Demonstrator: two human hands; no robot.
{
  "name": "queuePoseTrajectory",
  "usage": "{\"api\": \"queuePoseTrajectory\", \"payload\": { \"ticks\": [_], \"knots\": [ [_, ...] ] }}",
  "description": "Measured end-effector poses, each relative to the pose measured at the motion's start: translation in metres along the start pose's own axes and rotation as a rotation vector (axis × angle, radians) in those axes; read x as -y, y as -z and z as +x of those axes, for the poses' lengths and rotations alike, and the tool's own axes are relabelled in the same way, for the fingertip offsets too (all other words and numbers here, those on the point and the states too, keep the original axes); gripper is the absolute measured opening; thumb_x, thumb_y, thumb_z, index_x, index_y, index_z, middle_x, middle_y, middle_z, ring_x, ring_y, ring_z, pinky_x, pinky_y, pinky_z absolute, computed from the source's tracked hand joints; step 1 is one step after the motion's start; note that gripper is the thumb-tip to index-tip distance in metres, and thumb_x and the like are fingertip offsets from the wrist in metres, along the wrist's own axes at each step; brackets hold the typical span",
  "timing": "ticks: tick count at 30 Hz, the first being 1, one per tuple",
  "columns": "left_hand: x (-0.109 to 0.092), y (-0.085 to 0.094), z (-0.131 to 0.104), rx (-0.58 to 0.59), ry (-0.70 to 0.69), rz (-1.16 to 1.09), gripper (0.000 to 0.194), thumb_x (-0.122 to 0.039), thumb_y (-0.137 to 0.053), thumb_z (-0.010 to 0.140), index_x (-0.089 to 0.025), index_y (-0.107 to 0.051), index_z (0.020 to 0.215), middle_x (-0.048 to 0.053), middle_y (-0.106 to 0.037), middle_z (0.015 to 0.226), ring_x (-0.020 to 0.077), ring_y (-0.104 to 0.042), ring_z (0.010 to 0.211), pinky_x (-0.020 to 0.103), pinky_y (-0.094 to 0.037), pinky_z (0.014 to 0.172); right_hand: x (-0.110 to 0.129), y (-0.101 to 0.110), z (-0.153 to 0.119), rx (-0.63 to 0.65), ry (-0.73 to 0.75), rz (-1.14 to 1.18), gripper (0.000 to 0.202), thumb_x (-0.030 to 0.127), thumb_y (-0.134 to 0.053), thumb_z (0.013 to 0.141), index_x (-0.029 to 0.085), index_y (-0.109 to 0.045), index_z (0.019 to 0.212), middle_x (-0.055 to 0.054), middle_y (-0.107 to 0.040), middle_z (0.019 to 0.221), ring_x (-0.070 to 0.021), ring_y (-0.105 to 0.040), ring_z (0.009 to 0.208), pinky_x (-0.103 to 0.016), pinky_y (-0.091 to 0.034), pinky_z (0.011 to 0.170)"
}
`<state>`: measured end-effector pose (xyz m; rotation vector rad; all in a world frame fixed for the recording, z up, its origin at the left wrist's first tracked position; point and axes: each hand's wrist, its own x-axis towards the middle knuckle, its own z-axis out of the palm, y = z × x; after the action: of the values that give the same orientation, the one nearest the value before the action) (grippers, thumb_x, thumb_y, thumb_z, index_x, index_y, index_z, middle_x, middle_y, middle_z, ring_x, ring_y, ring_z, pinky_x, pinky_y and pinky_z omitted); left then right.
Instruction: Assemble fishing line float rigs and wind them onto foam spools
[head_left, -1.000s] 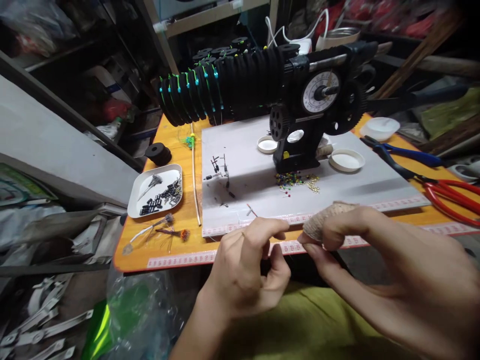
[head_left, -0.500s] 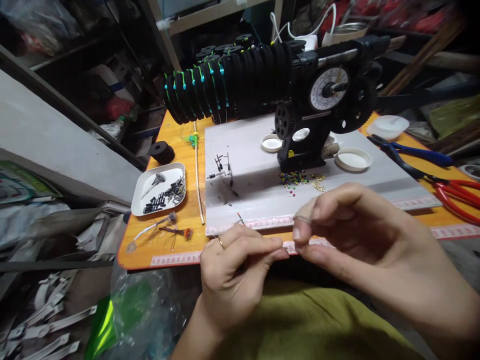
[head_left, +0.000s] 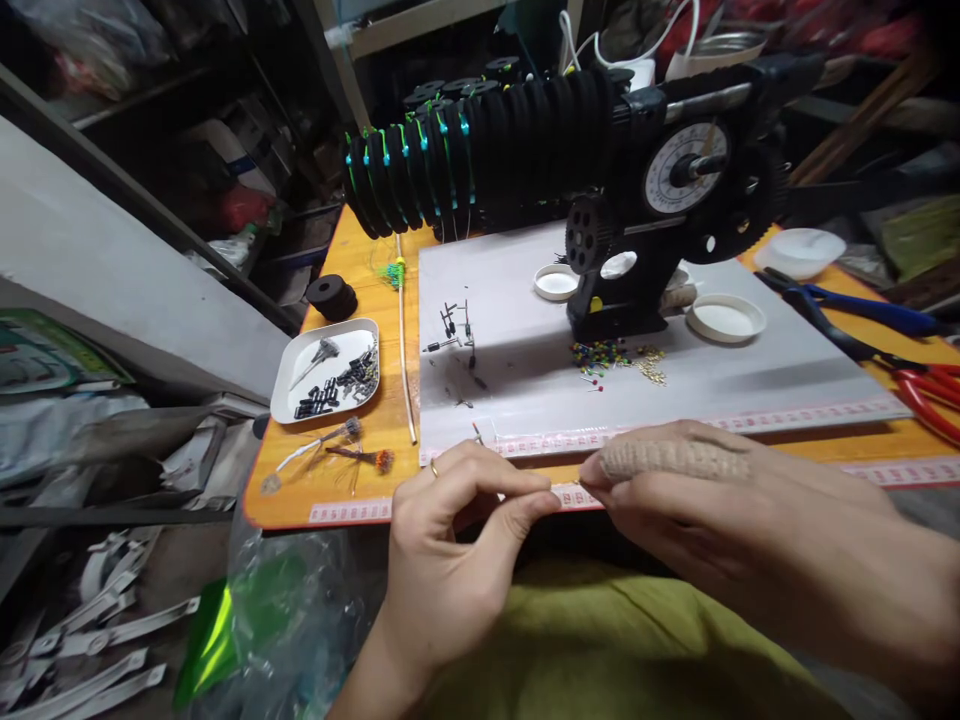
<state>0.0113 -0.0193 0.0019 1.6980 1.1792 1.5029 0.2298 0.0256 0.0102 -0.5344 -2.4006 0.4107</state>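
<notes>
My left hand [head_left: 465,540], with a ring on one finger, pinches thumb against forefinger at the table's front edge. What it holds, if anything, is too fine to make out. Just to its right, my right hand [head_left: 697,510] also has its fingertips pressed together, the tips a small gap from the left ones. Tan tape [head_left: 675,461] wraps one of its fingers. Beneath both hands runs a printed measuring tape [head_left: 349,511] along the front edge. Behind them lies a grey board [head_left: 517,400] with small black fittings [head_left: 452,340] and coloured beads or pins [head_left: 598,354].
A black machine [head_left: 622,220] with a dial and a row of discs stands behind. At left are a white tray [head_left: 283,400] of small parts and black discs [head_left: 331,297]. Round lids [head_left: 726,335] and red-handled pliers [head_left: 926,385] lie right.
My right hand has turned from an open-palmed curl to knuckles upward, its taped finger now lying along the top. My left hand shifts slightly left, still pinching. The view has moved a little.
</notes>
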Motion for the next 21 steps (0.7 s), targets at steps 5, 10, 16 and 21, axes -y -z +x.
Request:
{"api": "queuePoseTrajectory", "payload": {
  "ticks": [5,10,16,21],
  "knots": [
    [0.001,0.001,-0.001,0.004,0.013,-0.002,0.011,-0.008,-0.075,0.082,-0.019,-0.073,0.081,0.001,-0.071,0.072,0.0117,-0.063,0.064,0.022,-0.050,0.056,0.004,-0.004,0.005,-0.190,-0.156,0.155,0.024,0.005,-0.065,0.084,0.023,-0.059,0.098,0.000,-0.073,0.090,-0.0130,-0.072,0.079,-0.021,-0.060,0.072],
    [0.006,0.002,-0.003,0.016,0.067,0.001,0.009,-0.011,-0.073,0.084,-0.019,-0.073,0.083,0.003,-0.070,0.072,0.0144,-0.064,0.065,0.024,-0.049,0.056,0.013,-0.010,0.005,-0.241,-0.206,0.199,0.026,0.002,-0.061,0.083,0.025,-0.054,0.092,0.000,-0.071,0.085,-0.0146,-0.070,0.078,-0.024,-0.059,0.067],
    [0.005,0.001,-0.003,0.014,0.086,0.037,0.010,-0.010,-0.070,0.086,-0.019,-0.071,0.082,0.002,-0.068,0.073,0.0142,-0.063,0.067,0.024,-0.049,0.056,0.006,-0.002,0.000,-0.099,-0.080,-0.056,0.018,0.004,-0.060,0.086,0.022,-0.061,0.087,-0.002,-0.074,0.091,-0.0175,-0.073,0.084,-0.027,-0.062,0.078],
    [-0.003,-0.006,-0.004,0.008,-0.059,0.104,0.015,-0.002,-0.072,0.082,-0.016,-0.072,0.088,0.003,-0.069,0.077,0.0128,-0.064,0.068,0.021,-0.049,0.054,0.011,-0.013,0.002,-0.066,-0.049,0.016,0.022,0.009,-0.050,0.094,0.022,-0.067,0.100,-0.004,-0.076,0.095,-0.0189,-0.073,0.094,-0.031,-0.062,0.088]
  ]
}}
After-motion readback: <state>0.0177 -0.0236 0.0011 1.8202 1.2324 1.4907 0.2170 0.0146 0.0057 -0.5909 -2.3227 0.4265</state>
